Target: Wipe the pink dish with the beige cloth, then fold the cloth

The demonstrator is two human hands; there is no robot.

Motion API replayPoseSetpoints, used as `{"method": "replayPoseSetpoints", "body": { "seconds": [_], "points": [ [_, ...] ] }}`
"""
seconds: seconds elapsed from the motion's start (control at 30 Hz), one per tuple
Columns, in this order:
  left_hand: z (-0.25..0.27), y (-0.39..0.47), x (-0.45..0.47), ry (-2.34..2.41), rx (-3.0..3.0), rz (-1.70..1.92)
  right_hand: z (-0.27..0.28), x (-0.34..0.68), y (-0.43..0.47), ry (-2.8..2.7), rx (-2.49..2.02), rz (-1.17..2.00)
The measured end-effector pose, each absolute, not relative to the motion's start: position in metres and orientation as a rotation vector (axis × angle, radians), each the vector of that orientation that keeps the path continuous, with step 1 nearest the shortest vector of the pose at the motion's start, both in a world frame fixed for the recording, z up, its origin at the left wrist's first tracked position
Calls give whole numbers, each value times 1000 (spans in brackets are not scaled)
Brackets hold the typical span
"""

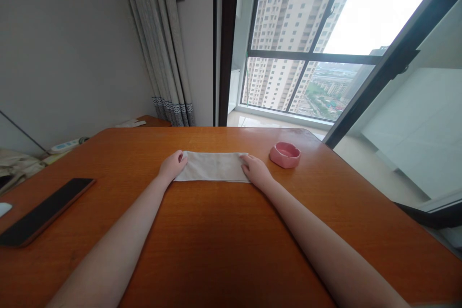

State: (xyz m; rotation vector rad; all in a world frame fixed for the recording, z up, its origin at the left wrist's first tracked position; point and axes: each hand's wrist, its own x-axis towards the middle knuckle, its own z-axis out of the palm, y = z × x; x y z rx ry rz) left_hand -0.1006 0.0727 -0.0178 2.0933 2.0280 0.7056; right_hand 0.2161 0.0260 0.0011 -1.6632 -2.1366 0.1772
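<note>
A pale grey cloth (216, 167), folded into a flat wide strip, lies on the wooden table (216, 240) in front of me. My left hand (172, 165) grips its left end, with thumb and curled fingers at the upper left corner. At the other end my right hand (257, 171) has its fingers on the upper right corner and its thumb just below, pinching the edge. Both hands rest low over the tabletop, and the corners under the fingers are partly hidden.
A pink faceted ashtray (285, 155) sits right of my right hand. On the left lies a long black-topped pad (46, 211), with part of a white object (5, 209) at the frame edge. Beyond the table hang grey curtains (162, 48) beside a large window (306, 53).
</note>
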Motion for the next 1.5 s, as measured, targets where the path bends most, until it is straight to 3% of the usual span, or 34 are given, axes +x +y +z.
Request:
{"method": "replayPoseSetpoints", "body": {
  "seconds": [0.17, 0.3, 0.47, 0.6, 0.87, 1.1, 1.27, 1.5],
  "points": [
    [-19, 74, -102, 2025, 2099, 725, 2, 214, 26, -2078, -1798, 326],
    [-20, 74, -101, 2025, 2062, 748, 8, 212, 22, -2127, -1974, 209],
    [-12, 70, -93, 2091, 2048, 581, 9, 202, 13, -2187, -1755, -79],
    [-6, 68, -87, 2055, 2069, 518, -5, 194, 12, -2304, -1744, 92],
    [0, 71, -60, 1722, 1527, 1171, -16, 186, 16, -2197, -1851, 103],
    [22, 25, -2, 1400, 2027, 1425, -18, 178, 14, -2190, -1774, 101],
    [11, 0, 30, 956, 2587, 1019, -17, 173, 14, -2240, -1582, 217],
    [-2, 5, 24, 1041, 2654, 794, -18, 203, 36, -1818, -1604, 452]
  ]
}}
